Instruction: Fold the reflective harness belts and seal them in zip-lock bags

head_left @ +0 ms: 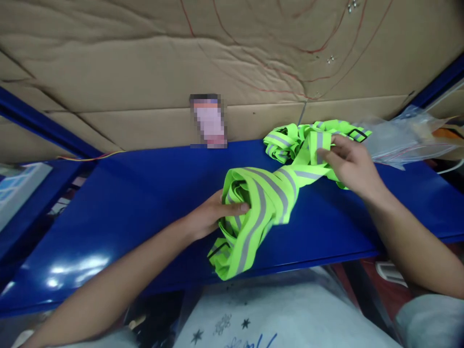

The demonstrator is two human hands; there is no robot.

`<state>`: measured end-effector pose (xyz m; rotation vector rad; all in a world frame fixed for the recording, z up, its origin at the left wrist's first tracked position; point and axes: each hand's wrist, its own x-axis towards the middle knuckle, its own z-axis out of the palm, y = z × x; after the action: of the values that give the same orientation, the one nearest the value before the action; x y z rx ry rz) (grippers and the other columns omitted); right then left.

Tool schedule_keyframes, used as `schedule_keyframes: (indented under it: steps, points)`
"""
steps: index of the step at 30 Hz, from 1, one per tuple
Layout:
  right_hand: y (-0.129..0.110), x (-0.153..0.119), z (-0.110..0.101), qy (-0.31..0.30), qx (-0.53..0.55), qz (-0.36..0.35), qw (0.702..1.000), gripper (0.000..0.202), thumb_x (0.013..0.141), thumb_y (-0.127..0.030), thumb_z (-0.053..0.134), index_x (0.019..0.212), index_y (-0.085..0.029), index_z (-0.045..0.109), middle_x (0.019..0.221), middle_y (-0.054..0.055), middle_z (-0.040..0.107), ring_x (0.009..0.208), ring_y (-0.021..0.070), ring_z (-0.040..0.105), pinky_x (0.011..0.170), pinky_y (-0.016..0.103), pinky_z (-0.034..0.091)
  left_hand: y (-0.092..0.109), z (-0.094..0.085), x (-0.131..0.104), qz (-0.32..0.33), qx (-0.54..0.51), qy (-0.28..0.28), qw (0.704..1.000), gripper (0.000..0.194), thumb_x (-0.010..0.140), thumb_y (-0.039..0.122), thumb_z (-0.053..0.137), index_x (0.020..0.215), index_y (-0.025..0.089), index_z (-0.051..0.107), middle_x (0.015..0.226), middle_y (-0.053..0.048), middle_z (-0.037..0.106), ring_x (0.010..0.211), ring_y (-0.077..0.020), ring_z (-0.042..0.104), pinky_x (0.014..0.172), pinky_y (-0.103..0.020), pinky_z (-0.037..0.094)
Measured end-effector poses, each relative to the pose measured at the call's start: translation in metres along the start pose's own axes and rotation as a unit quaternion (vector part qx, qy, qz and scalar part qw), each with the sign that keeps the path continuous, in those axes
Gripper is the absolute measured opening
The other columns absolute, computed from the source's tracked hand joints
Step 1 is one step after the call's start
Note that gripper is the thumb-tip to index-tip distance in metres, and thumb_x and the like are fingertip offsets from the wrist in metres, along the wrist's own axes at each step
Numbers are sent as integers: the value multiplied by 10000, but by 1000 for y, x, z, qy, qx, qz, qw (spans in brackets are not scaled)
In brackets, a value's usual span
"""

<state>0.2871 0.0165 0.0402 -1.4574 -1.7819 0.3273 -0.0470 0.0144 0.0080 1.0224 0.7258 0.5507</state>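
Lying limp across the glossy blue metal desk (119,212), the neon-green reflective-striped webbing vest (261,198) looks light and floppy — left hand (213,215) fingers clench its bunched middle, right hand (350,164) fingers pinch a strap end.

A glossy blue shelf (119,208) carries a neon vest (261,198) running from its front edge toward the back right, beside clear bags (402,137).

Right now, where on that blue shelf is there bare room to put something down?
The widest bare patch of the blue shelf lies beyond the left hand, out to its left end. A smaller strip is open near the front edge under the right hand. The middle and back right are crowded by the neon reflective straps and clear plastic bags.
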Motion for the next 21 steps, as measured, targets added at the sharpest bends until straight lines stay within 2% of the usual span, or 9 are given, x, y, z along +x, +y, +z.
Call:
schedule_keyframes:
  steps: [3,5,8,10,12,14,16,18,21]
  points:
    - [-4,0,-14,113,-181,32,976,625,1005,-704,410,576,-252,362,536,6,316,523,148,309,569,352,310,0,-5,0,10,10,-15,1000,568,609,414,972,1080,202,737,957,-51,773,869,-223,736,771,-310,614]
    - [-15,-8,-14,136,-192,1,972,553,1031,-643,398,633,-263,449,601,28,431,581,190,421,632,400,392,-2,-5,0,60,55,1,997,625,664,383,950,1219,233,706,1080,-56,773,968,-236,740,833,-320,618]
    - [-36,-27,4,6,-72,-134,988,335,1039,-547,483,1093,-255,638,1057,69,710,969,256,663,849,444,530,-5,-1,0,115,112,-16,987,667,809,352,849,1423,305,592,1308,-66,716,1178,-273,701,988,-380,595]
    - [-46,-38,21,-116,-38,-228,966,597,989,-534,603,1448,-169,489,1411,140,619,1250,296,604,1013,462,520,-6,1,-1,122,137,-56,982,696,853,319,810,1488,365,528,1459,-60,630,1325,-294,626,1078,-412,556]
    - [-48,-44,36,-199,-65,-273,939,807,937,-457,700,1569,-96,350,1508,196,531,1331,327,528,1071,481,488,-6,2,-2,120,140,-98,978,787,825,290,838,1517,415,483,1565,-45,535,1432,-299,534,1128,-420,522]
    - [-44,-44,44,-242,-100,-261,929,876,888,-370,755,1598,-89,325,1421,198,589,1247,324,552,1021,471,500,-6,1,-3,116,116,-130,978,875,763,343,894,1526,413,473,1584,-51,509,1455,-305,504,1124,-414,517]
    - [-38,-40,43,-262,-130,-227,929,855,862,-354,783,1580,-114,387,1274,170,666,1120,304,603,946,446,505,-6,-1,-2,114,96,-118,982,865,712,437,922,1483,368,537,1457,-71,614,1324,-290,607,1016,-363,567]
    - [-32,-35,36,-282,-158,-201,925,685,871,-383,783,1468,-149,539,1184,139,706,1063,294,640,930,435,475,-4,-2,0,113,119,-43,986,659,712,443,918,1309,291,684,1130,-55,728,987,-198,699,780,-246,571]
    - [-27,-32,22,-317,-171,-181,915,500,885,-388,783,1319,-193,627,1204,106,726,1100,290,662,974,439,401,2,-3,4,112,148,106,977,300,762,322,853,1017,205,747,743,15,626,576,-69,502,503,-162,368]
